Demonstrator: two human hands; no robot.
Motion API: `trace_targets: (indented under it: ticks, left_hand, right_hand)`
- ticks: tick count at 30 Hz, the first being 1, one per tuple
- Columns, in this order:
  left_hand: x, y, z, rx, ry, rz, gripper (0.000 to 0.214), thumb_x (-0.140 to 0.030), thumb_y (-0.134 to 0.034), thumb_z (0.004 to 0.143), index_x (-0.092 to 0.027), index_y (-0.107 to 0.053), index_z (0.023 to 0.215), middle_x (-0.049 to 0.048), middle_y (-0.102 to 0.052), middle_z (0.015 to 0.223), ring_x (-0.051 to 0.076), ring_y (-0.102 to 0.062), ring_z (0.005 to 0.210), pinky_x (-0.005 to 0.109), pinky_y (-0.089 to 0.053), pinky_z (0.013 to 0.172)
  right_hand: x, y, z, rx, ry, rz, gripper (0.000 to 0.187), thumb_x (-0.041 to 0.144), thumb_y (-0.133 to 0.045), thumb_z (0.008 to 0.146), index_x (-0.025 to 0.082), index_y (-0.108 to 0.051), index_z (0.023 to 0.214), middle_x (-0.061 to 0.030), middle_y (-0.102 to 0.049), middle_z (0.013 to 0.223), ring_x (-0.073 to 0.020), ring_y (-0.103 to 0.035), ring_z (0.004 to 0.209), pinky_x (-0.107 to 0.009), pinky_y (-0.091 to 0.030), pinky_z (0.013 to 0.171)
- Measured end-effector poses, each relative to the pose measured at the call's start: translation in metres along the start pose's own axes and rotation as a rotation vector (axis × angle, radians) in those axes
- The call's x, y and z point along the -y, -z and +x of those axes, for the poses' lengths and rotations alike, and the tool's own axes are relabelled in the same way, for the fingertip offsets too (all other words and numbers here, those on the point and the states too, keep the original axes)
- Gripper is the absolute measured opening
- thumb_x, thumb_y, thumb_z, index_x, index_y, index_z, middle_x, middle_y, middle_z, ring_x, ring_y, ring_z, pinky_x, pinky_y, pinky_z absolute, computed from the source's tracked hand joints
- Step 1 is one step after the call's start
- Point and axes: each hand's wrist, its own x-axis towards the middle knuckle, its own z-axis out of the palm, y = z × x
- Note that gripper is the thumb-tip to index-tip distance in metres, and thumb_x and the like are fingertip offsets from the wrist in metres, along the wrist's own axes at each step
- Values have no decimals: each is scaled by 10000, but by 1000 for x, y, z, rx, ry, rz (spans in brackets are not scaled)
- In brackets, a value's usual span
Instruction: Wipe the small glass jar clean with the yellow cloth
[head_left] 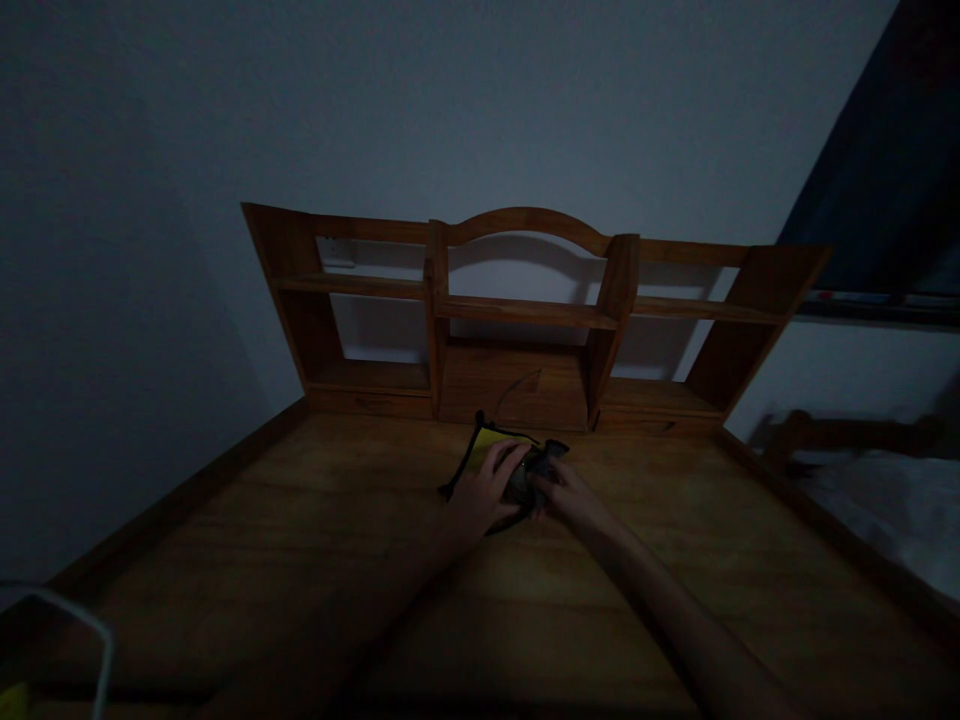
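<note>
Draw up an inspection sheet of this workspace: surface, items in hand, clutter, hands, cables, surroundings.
Surface: wooden desktop, dimly lit.
Job's things: yellow piece with black edging; dark item between the hands, too dim to identify.
Clutter: yellow object, lower left corner, mostly cut off.
Hands: left hand and right hand at the dark item; finger closure unclear.
Cables: pale cord-like piece, lower left; nature uncertain.
Surroundings: wooden shelf unit, wall, pale bedding.
</note>
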Motion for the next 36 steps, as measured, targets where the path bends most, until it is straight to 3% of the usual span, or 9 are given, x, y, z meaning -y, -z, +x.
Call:
trace_targets:
  ticks: [4, 7, 10, 15, 21, 28, 33, 36]
  left_hand:
    - [4, -2, 0, -6, -48, 80, 889, -249, -749, 703, -327, -262, 1443, 85, -405, 1390, 274, -494, 1246, 378, -558, 877]
    - [7, -5, -1, -15, -80, 114, 886, -301, -749, 710, -306, -257, 1447, 104, -414, 1366, 275, -528, 1204, 385, -559, 873]
    - [10, -10, -3, -8, -103, 118, 907, -307, -762, 695, -284, -252, 1445, 121, -415, 1347, 287, -542, 1184, 403, -554, 886]
    - [13, -17, -4, -5, -115, 54, 937, -337, -787, 669, -265, -245, 1430, 136, -383, 1383, 309, -482, 1253, 427, -538, 919]
    - [10, -17, -4, -37, -110, -14, 934, -315, -793, 668, -268, -249, 1427, 119, -387, 1389, 288, -441, 1295, 423, -495, 987]
    - [6, -8, -3, 12, -126, 53, 924, -367, -764, 711, -294, -219, 1454, 106, -406, 1408, 283, -466, 1283, 408, -487, 989]
    - [9, -8, 0, -29, -120, 0, 939, -387, -751, 728, -268, -184, 1466, 117, -404, 1439, 269, -410, 1339, 434, -411, 1080]
    - [12, -11, 2, -59, -139, -68, 972, -381, -750, 729, -258, -136, 1473, 130, -363, 1476, 264, -378, 1363, 448, -386, 1108]
  right_hand:
    - [1, 3, -3, 16, 83, -73, 231, 357, -582, 818, 206, -555, 990, 20, -624, 713, -128, -575, 507, -225, -484, 464]
    - [2, 6, -5, 22, 172, -117, 245, 350, -582, 838, 207, -572, 1036, -5, -644, 860, -159, -626, 736, -260, -536, 664]
    - [7, 7, -7, 39, 221, -146, 248, 343, -579, 849, 207, -588, 1055, -21, -650, 953, -187, -617, 913, -298, -515, 839]
    - [15, 6, -10, 93, 243, -238, 262, 348, -555, 873, 197, -598, 1083, -38, -662, 1006, -211, -609, 950, -331, -503, 866]
    - [20, 9, -12, 34, 310, -434, 244, 358, -505, 911, 192, -624, 1045, -54, -680, 1001, -229, -619, 928, -362, -476, 892]
    - [25, 14, -14, -57, 323, -703, 302, 396, -469, 939, 198, -696, 923, -87, -721, 879, -246, -662, 796, -297, -465, 730]
    - [24, 16, -12, -73, 354, -837, 277, 335, -452, 952, 260, -719, 951, -73, -733, 868, -224, -676, 737, -259, -440, 690]
    - [29, 14, -14, -94, 360, -840, 295, 346, -433, 962, 241, -708, 940, -88, -727, 870, -229, -681, 754, -263, -441, 693]
